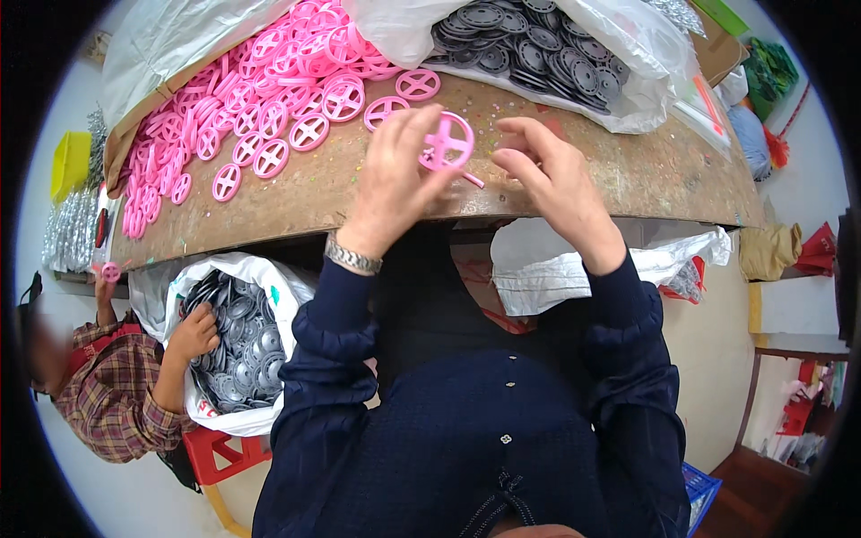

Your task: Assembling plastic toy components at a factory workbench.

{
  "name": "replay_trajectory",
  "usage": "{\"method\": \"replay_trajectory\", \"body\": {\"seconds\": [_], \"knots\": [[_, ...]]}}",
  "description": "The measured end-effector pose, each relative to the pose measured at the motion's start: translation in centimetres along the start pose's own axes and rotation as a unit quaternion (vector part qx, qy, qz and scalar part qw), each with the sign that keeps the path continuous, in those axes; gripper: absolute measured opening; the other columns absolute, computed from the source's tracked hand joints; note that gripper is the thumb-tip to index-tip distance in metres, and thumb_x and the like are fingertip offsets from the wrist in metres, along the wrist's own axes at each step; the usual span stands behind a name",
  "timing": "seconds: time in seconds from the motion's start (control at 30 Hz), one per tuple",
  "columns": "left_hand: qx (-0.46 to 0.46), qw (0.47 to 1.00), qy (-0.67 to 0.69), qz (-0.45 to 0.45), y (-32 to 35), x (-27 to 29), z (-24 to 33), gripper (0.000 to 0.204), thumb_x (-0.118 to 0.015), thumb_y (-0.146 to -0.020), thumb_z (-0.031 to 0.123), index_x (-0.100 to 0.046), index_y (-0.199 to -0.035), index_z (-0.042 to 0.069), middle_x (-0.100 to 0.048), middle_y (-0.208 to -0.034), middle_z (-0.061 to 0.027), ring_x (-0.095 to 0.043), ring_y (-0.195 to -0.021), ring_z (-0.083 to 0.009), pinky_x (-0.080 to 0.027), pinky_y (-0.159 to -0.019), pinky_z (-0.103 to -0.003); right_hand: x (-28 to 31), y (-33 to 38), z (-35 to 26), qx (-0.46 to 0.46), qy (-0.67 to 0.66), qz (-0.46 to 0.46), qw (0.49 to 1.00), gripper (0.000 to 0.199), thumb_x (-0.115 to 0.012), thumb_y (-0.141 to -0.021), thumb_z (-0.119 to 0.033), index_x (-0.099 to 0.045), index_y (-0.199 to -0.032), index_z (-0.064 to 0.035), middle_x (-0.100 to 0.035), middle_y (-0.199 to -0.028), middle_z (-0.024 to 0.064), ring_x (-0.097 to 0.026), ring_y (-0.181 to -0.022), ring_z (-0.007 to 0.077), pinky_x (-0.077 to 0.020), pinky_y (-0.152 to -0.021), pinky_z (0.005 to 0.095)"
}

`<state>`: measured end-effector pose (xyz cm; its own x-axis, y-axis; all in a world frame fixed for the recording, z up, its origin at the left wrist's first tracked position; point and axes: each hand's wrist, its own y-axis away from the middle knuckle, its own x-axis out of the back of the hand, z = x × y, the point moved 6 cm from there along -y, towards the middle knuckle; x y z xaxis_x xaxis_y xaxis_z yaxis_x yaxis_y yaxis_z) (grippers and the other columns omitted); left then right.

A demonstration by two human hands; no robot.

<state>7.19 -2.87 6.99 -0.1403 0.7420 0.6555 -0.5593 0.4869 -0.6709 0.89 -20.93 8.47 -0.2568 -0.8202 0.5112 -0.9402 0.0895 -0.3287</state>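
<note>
My left hand (395,179), with a metal watch band at its wrist, pinches a pink four-spoked ring (447,142) by its left side above the near part of the table. Just right of it hovers my right hand (558,184), fingers curved and apart, with nothing visible between them. A short pink stick (473,180) shows below the ring; whether it is joined to the ring I cannot tell. Many loose pink rings (343,97) are heaped and scattered over the table's left half. Grey round discs (547,49) lie in a white sack beyond my hands.
The worn brown table (628,166) has a curved near edge. At lower left a person (117,386) reaches into a white sack (300,282) of grey discs and holds a small pink piece. A white sheet (547,285) hangs below the table edge. Clear plastic bags (704,117) lie at right.
</note>
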Motion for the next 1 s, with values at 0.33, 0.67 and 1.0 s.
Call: {"method": "replay_trajectory", "body": {"seconds": [0.33, 0.67, 1.0], "knots": [[0.308, 0.805, 0.502, -0.066, 2.6, -3.2, 0.7, 0.048, -0.066, -0.093, 0.008, -0.046, -0.136, 0.003, -0.065, -0.105, -0.0082, -0.064, -0.081, -0.0116, -0.053, -0.063, -0.022, -3.1, -1.1, 0.8, -0.023, -0.17, -0.043, 0.984, 0.025, -0.063, -0.095, -0.013, -0.06, -0.117, -0.0007, -0.066, -0.092, 0.0011, -0.059, -0.078, 0.006, -0.0481, -0.068, 0.0223], [0.332, 0.728, 0.599, -0.007, 2.9, -4.7, -1.2, 0.029, -0.057, -0.099, 0.009, -0.053, -0.127, 0.001, -0.069, -0.094, -0.0079, -0.063, -0.064, -0.0069, -0.051, -0.053, -0.018, 7.9, -5.2, 6.1, 0.077, 0.242, 0.207, 0.945, 0.031, -0.068, -0.089, -0.023, -0.066, -0.108, 0.0011, -0.069, -0.098, 0.0166, -0.067, -0.085, 0.0259, -0.0521, -0.076, 0.0343], [0.333, 0.715, 0.614, -0.015, 3.3, -5.1, -1.6, 0.032, -0.058, -0.098, 0.008, -0.052, -0.129, 0.0, -0.066, -0.099, -0.0089, -0.065, -0.067, -0.0115, -0.05, -0.052, -0.021, 10.1, -9.6, 12.5, 0.0, 0.335, 0.198, 0.921, 0.045, -0.076, -0.08, -0.033, -0.066, -0.105, 0.0029, -0.068, -0.095, 0.0197, -0.065, -0.088, 0.0342, -0.0507, -0.08, 0.0409]]}}
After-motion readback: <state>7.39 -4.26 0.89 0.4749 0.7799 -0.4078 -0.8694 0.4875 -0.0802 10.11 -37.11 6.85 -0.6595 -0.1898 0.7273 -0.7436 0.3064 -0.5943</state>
